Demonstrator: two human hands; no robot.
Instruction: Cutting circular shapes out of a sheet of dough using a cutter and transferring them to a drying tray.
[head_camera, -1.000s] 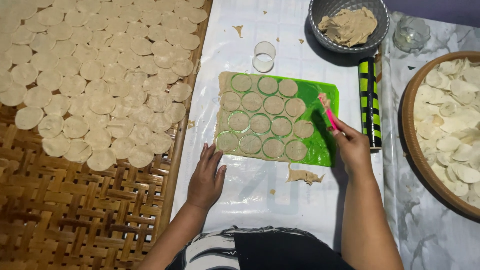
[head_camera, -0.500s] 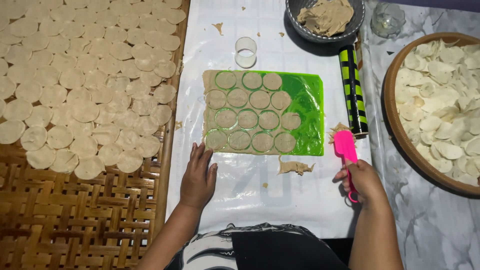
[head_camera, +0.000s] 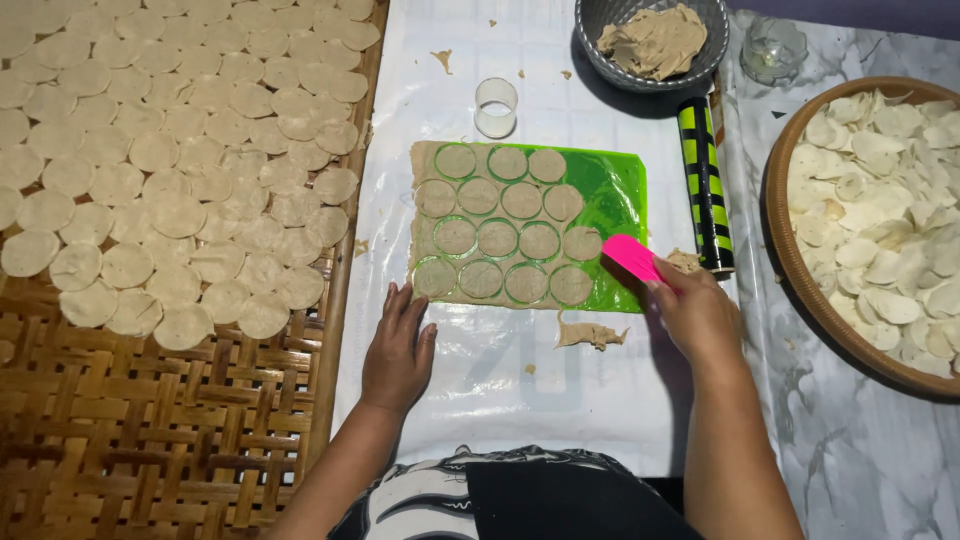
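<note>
The right hand (head_camera: 700, 315) keeps a closed grip on a flat pink plastic scraper (head_camera: 632, 257), its blade over the right edge of the green plastic mat (head_camera: 625, 190) carrying a sheet of tan dough cut into rounds (head_camera: 497, 235). The left hand (head_camera: 398, 350) lies open, flat on the white-covered tabletop (head_camera: 500, 390) below the mat's left corner.

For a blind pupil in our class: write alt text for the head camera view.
A right hand holds a pink scraper at the edge of a green mat covered with dough cut into discs; the left hand rests flat below it. More discs dry on a woven tray at left.
</note>
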